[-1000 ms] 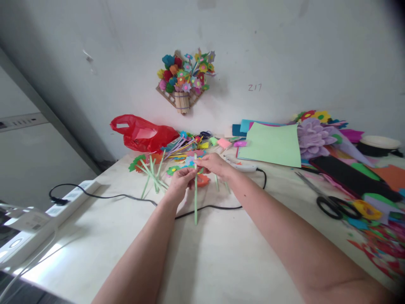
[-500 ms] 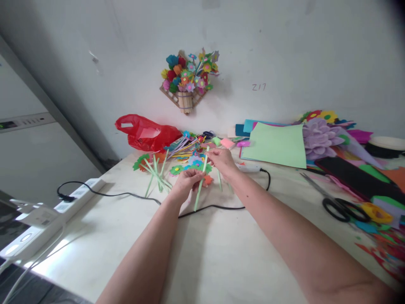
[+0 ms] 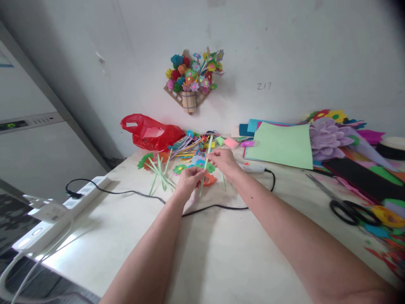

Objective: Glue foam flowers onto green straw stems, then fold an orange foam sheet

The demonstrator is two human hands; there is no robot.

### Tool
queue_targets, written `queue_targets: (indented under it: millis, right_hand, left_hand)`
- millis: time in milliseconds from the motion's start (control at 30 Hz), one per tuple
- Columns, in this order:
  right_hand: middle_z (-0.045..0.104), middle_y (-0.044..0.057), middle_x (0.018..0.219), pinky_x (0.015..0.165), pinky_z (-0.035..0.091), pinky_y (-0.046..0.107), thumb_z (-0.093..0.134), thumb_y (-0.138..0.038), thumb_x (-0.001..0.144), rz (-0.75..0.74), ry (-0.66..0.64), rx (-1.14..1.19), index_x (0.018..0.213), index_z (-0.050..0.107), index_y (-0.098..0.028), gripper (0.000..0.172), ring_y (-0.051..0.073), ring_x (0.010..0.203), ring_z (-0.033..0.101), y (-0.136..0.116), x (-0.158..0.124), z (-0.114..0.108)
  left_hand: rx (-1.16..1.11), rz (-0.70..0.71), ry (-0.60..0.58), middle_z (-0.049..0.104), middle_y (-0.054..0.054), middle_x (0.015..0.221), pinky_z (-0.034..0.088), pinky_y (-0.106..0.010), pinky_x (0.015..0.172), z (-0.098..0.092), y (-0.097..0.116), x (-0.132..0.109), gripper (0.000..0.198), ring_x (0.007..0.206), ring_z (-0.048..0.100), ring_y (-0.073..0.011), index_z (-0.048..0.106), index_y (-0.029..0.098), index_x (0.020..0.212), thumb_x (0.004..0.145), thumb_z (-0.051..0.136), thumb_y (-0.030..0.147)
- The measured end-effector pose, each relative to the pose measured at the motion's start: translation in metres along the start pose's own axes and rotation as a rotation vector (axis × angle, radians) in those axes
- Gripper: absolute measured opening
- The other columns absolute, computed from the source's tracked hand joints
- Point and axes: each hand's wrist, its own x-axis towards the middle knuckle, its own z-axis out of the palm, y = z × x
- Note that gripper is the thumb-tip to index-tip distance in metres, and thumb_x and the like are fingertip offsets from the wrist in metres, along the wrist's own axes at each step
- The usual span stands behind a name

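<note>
A narrow light green strip (image 3: 209, 145) is held between my two hands, slanting up and slightly right over the middle of the table. My left hand (image 3: 190, 180) pinches it lower down, with its short end sticking out below. Higher up, my right hand (image 3: 223, 161) grips the same strip between thumb and fingers. Just left of my hands, several more light green strips (image 3: 161, 171) lie crossed in a loose pile. Under and behind the hands are cut flower shapes, among them a green one (image 3: 180, 169) and an orange one (image 3: 209, 180).
A black cable (image 3: 215, 206) crosses the table below my hands from a white power strip (image 3: 72, 202). Scissors (image 3: 344, 202) lie at right beside a dark phone (image 3: 351, 175) and coloured scraps. Green sheets (image 3: 280, 145) and a red plastic bag (image 3: 152, 133) are at the back.
The strip has slid upward through my hands: more of it shows above the right hand, less below the left. The whole view has shifted slightly to the left.
</note>
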Motion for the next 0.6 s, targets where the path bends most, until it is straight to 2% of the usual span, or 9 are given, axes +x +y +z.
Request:
queue_targets:
  millis: [100, 200, 300, 433, 600]
  right_hand:
    - [0.060, 0.000, 0.056, 0.047, 0.038, 0.017, 0.059, -0.026, 0.075, 0.059, -0.117, 0.055, 0.062, 0.064, -0.013, 0.019, 0.006, 0.046, 0.047, -0.007, -0.006, -0.001]
    - [0.065, 0.002, 0.061, 0.044, 0.038, 0.015, 0.060, -0.022, 0.077, 0.107, -0.237, 0.066, 0.064, 0.065, -0.011, 0.017, 0.005, 0.045, 0.047, -0.014, -0.012, 0.001]
    - [0.065, 0.003, 0.060, 0.043, 0.038, 0.014, 0.059, -0.017, 0.077, 0.119, -0.269, 0.051, 0.059, 0.063, -0.011, 0.019, 0.004, 0.044, 0.047, -0.017, -0.015, 0.002]
    - [0.065, 0.002, 0.060, 0.043, 0.038, 0.014, 0.057, -0.014, 0.078, 0.110, -0.267, 0.025, 0.057, 0.062, -0.011, 0.021, 0.004, 0.043, 0.046, -0.018, -0.015, 0.001]
    - [0.067, 0.003, 0.063, 0.045, 0.040, 0.016, 0.057, -0.016, 0.077, 0.105, -0.258, 0.002, 0.055, 0.061, -0.012, 0.023, 0.005, 0.043, 0.047, -0.017, -0.014, -0.001]
  left_hand:
    - [0.010, 0.065, 0.117, 0.059, 0.000, 0.050, 0.025, -0.021, 0.037, -0.003, -0.001, 0.003, 0.030, 0.034, 0.036, -0.0053, 0.058, 0.015, 0.064, 0.065, 0.066, 0.044]
    - [0.097, 0.133, 0.348, 0.059, 0.000, 0.050, 0.029, -0.022, 0.039, -0.012, -0.005, 0.008, 0.027, 0.037, 0.042, -0.0080, 0.061, 0.016, 0.065, 0.066, 0.063, 0.043]
    - [0.220, 0.154, 0.578, 0.062, -0.002, 0.053, 0.034, -0.022, 0.044, -0.029, -0.009, 0.012, 0.028, 0.046, 0.051, -0.0122, 0.063, 0.017, 0.071, 0.071, 0.057, 0.044]
    - [0.347, 0.031, 0.775, 0.066, -0.005, 0.060, 0.037, -0.024, 0.047, -0.056, -0.013, 0.015, 0.031, 0.052, 0.056, -0.0153, 0.065, 0.016, 0.078, 0.076, 0.048, 0.041]
    - [0.385, -0.091, 0.885, 0.067, -0.007, 0.060, 0.040, -0.025, 0.050, -0.078, -0.022, 0.017, 0.027, 0.053, 0.057, -0.0162, 0.067, 0.015, 0.074, 0.074, 0.049, 0.035]
